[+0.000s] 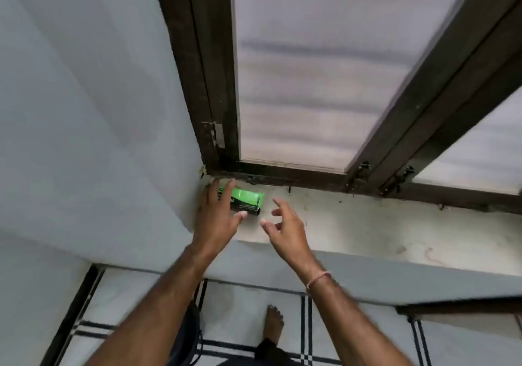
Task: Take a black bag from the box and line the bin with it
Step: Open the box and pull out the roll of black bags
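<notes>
— Reaching for what, at the left end of the sill (367, 224)?

— Going from the left: the grey wall (84, 111), then my left hand (217, 210), which is on the box (248, 200) in the sill's left corner, close under the dark window frame (282, 172). My fingers run over the box's far edge and my thumb sits at its near face. Blur keeps me from saying whether that is a clamp or only a touch.

— And the box itself?

— It is a small carton, bright green on top and black on the near side, with print too small to read. It lies flat, its long axis running left to right along the sill, roughly parallel to the frame. My left hand covers its left end, and the right end is bare.

— The other hand?

— My right hand (285, 221) hovers just beside that bare end without touching it, fingers spread, loosely bent and holding nothing. The box lies to the left of those fingertips. The left hand is the nearer one, so I judge it will steady or lift the carton while the right goes to open the free end. No black bag shows yet, and the bin is out of view.
</notes>
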Motion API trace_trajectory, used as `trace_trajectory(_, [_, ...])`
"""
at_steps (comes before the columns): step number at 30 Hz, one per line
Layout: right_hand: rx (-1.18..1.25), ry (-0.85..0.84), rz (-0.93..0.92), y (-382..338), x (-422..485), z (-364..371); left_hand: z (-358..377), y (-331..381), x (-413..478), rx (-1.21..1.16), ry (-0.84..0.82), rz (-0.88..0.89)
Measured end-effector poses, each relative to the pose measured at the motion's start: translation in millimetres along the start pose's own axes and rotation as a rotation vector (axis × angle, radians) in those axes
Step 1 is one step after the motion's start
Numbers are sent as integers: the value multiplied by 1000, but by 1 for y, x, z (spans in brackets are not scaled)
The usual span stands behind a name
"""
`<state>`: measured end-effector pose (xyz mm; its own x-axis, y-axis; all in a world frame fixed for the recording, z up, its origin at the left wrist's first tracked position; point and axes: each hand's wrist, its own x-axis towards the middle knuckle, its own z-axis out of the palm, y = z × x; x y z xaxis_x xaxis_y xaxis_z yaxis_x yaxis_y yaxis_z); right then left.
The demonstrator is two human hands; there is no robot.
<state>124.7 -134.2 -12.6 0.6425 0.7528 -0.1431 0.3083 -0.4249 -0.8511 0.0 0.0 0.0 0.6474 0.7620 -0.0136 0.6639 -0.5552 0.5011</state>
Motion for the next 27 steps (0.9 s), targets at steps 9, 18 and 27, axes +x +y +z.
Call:
trace_trajectory(9, [-39, -204, -91, 15, 62, -2, 14, -12, 34, 160, -94, -100])
trace_trajectory(18, [417, -207, 15, 16, 45, -45, 15, -6, 1, -384, 21, -138])
trace_trajectory(27, [79, 33, -260, 8, 28, -50, 6, 3, -12, -599, 70, -119])
